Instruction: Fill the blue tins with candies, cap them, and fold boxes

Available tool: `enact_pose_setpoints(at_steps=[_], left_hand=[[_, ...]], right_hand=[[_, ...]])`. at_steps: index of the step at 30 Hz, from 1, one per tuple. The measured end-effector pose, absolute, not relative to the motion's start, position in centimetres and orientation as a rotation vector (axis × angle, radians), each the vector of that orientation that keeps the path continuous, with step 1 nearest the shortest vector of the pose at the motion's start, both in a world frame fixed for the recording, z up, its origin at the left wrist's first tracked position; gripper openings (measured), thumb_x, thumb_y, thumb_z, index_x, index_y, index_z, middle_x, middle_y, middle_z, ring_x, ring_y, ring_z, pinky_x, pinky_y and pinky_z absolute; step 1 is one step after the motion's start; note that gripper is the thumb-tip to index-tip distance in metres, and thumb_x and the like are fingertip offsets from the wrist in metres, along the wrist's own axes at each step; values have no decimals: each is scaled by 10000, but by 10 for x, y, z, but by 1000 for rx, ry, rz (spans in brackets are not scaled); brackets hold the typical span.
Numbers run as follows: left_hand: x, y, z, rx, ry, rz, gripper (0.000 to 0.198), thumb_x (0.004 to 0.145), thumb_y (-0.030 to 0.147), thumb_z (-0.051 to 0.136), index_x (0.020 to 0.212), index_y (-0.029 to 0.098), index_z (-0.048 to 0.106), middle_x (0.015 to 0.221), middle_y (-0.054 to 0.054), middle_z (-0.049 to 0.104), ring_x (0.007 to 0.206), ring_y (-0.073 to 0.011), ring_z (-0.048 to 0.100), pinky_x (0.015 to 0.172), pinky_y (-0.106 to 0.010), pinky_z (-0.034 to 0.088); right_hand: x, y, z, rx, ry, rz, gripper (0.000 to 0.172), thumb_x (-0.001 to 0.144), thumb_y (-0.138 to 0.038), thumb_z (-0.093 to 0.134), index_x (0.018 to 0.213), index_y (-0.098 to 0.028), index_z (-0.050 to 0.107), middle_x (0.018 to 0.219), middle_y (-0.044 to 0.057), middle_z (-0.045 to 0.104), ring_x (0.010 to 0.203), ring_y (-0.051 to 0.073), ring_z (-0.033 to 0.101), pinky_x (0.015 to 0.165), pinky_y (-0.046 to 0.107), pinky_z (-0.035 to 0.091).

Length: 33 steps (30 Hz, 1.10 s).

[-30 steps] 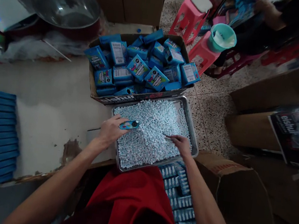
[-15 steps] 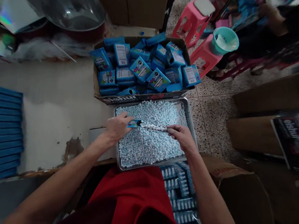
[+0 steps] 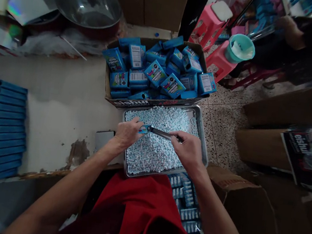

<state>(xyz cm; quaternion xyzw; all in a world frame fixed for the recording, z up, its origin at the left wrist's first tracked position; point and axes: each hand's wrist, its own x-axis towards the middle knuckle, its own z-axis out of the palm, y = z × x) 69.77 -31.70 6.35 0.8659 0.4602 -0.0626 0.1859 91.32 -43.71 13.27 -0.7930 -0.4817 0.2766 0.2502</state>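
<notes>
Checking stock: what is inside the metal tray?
Small blue-white candies fill the tray. The left hand, holding a blue pack, and the right hand, holding a thin rod, cover some; the tray's bottom is hidden.

The candies [image 3: 151, 154] filling the silver-grey tray [image 3: 202, 123] are a speckle of pale blue and white. The small packet [image 3: 144, 129] over them is bright blue, the thin rod [image 3: 161, 134] dark. The far boxes [image 3: 155, 74] are blue with white labels. The near cloth [image 3: 138, 207] is red, and the floor [image 3: 225, 114] at right is speckled grey.
</notes>
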Motion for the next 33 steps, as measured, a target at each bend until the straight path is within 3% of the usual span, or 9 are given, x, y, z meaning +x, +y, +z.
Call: enact_pose_setpoints(at_steps=[6,11,15,19,24,29,33], left_hand=[[677,-310,30,1982,1306,246,444,710,380,900,1128,278,789,977,-34,621,857,-188,645,733,-277,510],[685,-315,16,1849,1175,372,484,636,299,949,1096,278,801,952,-16,573,852,-167,602,803,-292,520],[686,-316,30,1997,1249,386,442,655,304,939,1076,269,809,951,-24,554,844,-172,599,764,-284,503],[680,-315,47,2151,1370,244,344,730,288,870,1069,283,811,974,-35,586,856,-190,619,712,-280,480],[685,-316,51,2257,1369,131,282,786,283,795,1067,278,805,1008,-45,612,858,-196,632,713,-282,477],[695,-318,54,2308,1343,99,261,818,320,764,1072,272,799,1011,-54,631,801,-194,619,673,-298,464],[699,-321,56,2359,1364,57,244,839,340,739,1068,278,796,1044,-56,642,801,-194,625,619,-291,426]], right_hand=[[1009,-490,81,-2432,-1027,546,298,830,-375,599,949,-228,829,921,89,793,808,269,659,762,369,453],[1030,-485,-3,-2183,-702,1008,327,624,-445,729,796,-175,797,695,56,707,714,222,571,655,319,396],[995,-468,-34,-1992,-592,1260,428,580,-514,777,808,-151,777,602,7,629,585,140,487,559,270,334],[983,-472,-16,-1868,-466,1397,481,555,-521,826,839,-137,771,611,-1,605,529,92,427,507,243,274],[982,-464,34,-1792,-434,1449,448,583,-463,861,902,-154,804,709,28,674,584,99,490,531,239,336],[964,-443,84,-1879,-748,1250,301,718,-394,754,911,-177,833,624,17,661,587,128,499,559,269,361],[940,-435,117,-2033,-1089,976,241,805,-319,652,905,-204,838,715,33,726,654,173,582,627,304,421]])
